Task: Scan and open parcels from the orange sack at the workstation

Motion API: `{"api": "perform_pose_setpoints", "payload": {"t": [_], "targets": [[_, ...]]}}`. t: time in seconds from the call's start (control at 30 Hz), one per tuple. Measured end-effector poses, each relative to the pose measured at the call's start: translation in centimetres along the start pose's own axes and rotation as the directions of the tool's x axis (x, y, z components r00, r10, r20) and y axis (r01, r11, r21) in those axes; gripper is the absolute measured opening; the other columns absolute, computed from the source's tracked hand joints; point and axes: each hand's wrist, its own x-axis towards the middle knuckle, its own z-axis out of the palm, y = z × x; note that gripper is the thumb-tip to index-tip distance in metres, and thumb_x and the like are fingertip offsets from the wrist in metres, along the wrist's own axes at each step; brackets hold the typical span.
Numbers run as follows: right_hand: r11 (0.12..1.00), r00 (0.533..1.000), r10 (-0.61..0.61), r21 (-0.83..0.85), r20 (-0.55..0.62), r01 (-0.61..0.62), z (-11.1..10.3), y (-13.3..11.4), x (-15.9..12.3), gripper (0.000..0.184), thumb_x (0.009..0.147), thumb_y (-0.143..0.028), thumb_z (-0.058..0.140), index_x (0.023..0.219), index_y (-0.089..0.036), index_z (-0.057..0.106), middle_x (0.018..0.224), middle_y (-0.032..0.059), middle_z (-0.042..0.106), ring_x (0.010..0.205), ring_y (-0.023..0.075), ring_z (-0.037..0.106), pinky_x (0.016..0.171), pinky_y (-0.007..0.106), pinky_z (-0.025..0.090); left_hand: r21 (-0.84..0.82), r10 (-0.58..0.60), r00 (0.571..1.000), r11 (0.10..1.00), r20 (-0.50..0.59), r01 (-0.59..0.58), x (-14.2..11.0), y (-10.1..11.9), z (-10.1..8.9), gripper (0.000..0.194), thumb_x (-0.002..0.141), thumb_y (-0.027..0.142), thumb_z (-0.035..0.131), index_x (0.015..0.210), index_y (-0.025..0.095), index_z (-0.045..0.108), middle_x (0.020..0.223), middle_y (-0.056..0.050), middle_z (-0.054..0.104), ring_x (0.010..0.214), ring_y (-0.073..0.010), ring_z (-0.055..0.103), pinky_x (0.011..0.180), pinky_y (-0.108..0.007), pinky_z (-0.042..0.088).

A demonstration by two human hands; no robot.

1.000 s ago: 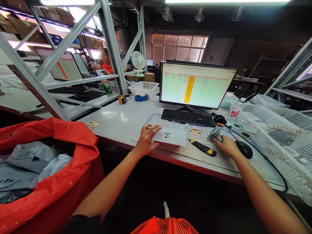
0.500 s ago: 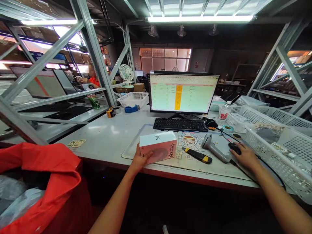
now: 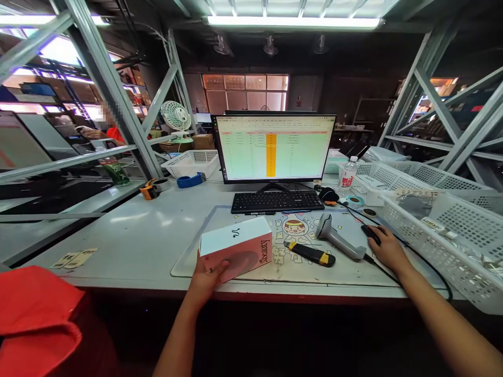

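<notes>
My left hand (image 3: 206, 280) grips the left end of a pink and white carton (image 3: 238, 248) marked "beauty", thumb across its front face. The carton is tilted at the front of the desk mat (image 3: 220, 214). On the right, my right hand (image 3: 389, 251) is wrapped over a black computer mouse (image 3: 371, 235). Between the hands lie a black and yellow utility knife (image 3: 309, 254) and a grey barcode scanner (image 3: 340, 240). Behind them a black keyboard (image 3: 277, 201) stands below a monitor (image 3: 275, 149) showing a spreadsheet with an orange column.
White perforated baskets (image 3: 444, 225) line the desk's right side, beside a bottle (image 3: 348, 173). A tape dispenser (image 3: 190, 180), a tape measure (image 3: 149, 190) and a small fan (image 3: 176, 116) are at the left. A red bag (image 3: 39, 319) stands at lower left; a person (image 3: 108, 131) is beyond the frame.
The view has turned to the right, so most things sit further left. The carton's top tips more into sight in my left hand. My right hand stays on the mouse.
</notes>
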Motion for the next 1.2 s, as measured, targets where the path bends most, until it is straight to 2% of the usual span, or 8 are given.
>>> {"api": "perform_pose_setpoints", "payload": {"t": [0.2, 0.33, 0.5, 0.63, 0.9, 1.0, 1.2], "targets": [[1.0, 1.0, 0.012, -0.02, -0.013, -0.012, 0.0, -0.19, 0.23, 0.057, 0.104, -0.045, 0.044, 0.149, -0.014, 0.062, 0.148, 0.0218, 0.054, 0.133, 0.0368, 0.059, 0.117, 0.053, 0.05, 0.048, 0.046, 0.999, 0.998, -0.016, -0.045, 0.27, -0.04, -0.15, 0.094, 0.067, 0.07, 0.091, 0.138, 0.018, 0.058, 0.124, -0.016, 0.074, 0.129, -0.0358, 0.067, 0.118, -0.051, 0.05], [0.999, 0.999, 0.039, -0.018, 0.009, -0.039, 0.16, -0.03, 0.49, 0.058, 0.105, -0.046, 0.045, 0.151, -0.015, 0.06, 0.15, 0.0223, 0.052, 0.134, 0.0374, 0.058, 0.116, 0.054, 0.05, 0.075, 0.037, 0.999, 0.997, -0.019, -0.035, 0.37, -0.18, -0.22, 0.097, 0.065, 0.072, 0.091, 0.138, 0.018, 0.057, 0.132, -0.018, 0.071, 0.132, -0.0379, 0.065, 0.121, -0.056, 0.047], [0.999, 0.999, 0.049, -0.018, 0.011, -0.049, 0.36, 0.04, 0.59, 0.059, 0.106, -0.048, 0.043, 0.152, -0.016, 0.059, 0.151, 0.0223, 0.05, 0.135, 0.0382, 0.057, 0.115, 0.055, 0.05, 0.039, -0.021, 0.999, 0.999, -0.048, 0.023, -0.16, 0.29, 0.16, 0.094, 0.066, 0.07, 0.092, 0.137, 0.019, 0.058, 0.131, -0.018, 0.073, 0.126, -0.0369, 0.07, 0.113, -0.052, 0.056], [0.998, 0.998, 0.057, -0.02, 0.018, -0.057, 0.31, -0.12, 0.55, 0.059, 0.107, -0.048, 0.041, 0.152, -0.015, 0.059, 0.151, 0.0224, 0.05, 0.135, 0.0378, 0.057, 0.115, 0.054, 0.05, 0.057, -0.009, 0.998, 0.998, -0.06, 0.012, -0.25, 0.56, 0.23, 0.087, 0.068, 0.064, 0.093, 0.134, 0.019, 0.06, 0.13, -0.019, 0.074, 0.121, -0.0365, 0.073, 0.105, -0.048, 0.062], [0.998, 0.998, 0.053, -0.044, 0.024, -0.052, 0.17, -0.46, 0.46, 0.057, 0.107, -0.045, 0.042, 0.153, -0.015, 0.058, 0.152, 0.0224, 0.05, 0.137, 0.0366, 0.056, 0.117, 0.052, 0.049, 0.064, -0.038, 0.998, 0.997, -0.043, 0.041, 0.17, 0.39, -0.02, 0.089, 0.063, 0.067, 0.093, 0.13, 0.019, 0.06, 0.128, -0.019, 0.074, 0.121, -0.037, 0.073, 0.107, -0.051, 0.06], [0.998, 0.998, 0.053, -0.046, 0.025, -0.052, 0.15, -0.52, 0.45, 0.058, 0.107, -0.046, 0.042, 0.154, -0.016, 0.057, 0.153, 0.0223, 0.049, 0.137, 0.0367, 0.056, 0.116, 0.052, 0.049, 0.09, -0.029, 0.998, 0.995, -0.057, 0.034, 0.13, 0.61, 0.05, 0.092, 0.06, 0.07, 0.093, 0.129, 0.019, 0.06, 0.128, -0.019, 0.074, 0.125, -0.0382, 0.07, 0.114, -0.053, 0.055], [0.998, 0.998, 0.051, -0.038, 0.025, -0.05, 0.04, -0.58, 0.45, 0.058, 0.107, -0.047, 0.042, 0.154, -0.016, 0.058, 0.153, 0.0221, 0.049, 0.134, 0.0366, 0.058, 0.115, 0.053, 0.051, 0.078, -0.026, 0.999, 0.996, -0.043, 0.029, 0.16, 0.44, -0.06, 0.089, 0.062, 0.072, 0.092, 0.126, 0.019, 0.06, 0.131, -0.02, 0.073, 0.127, -0.0394, 0.068, 0.116, -0.056, 0.052]]}}
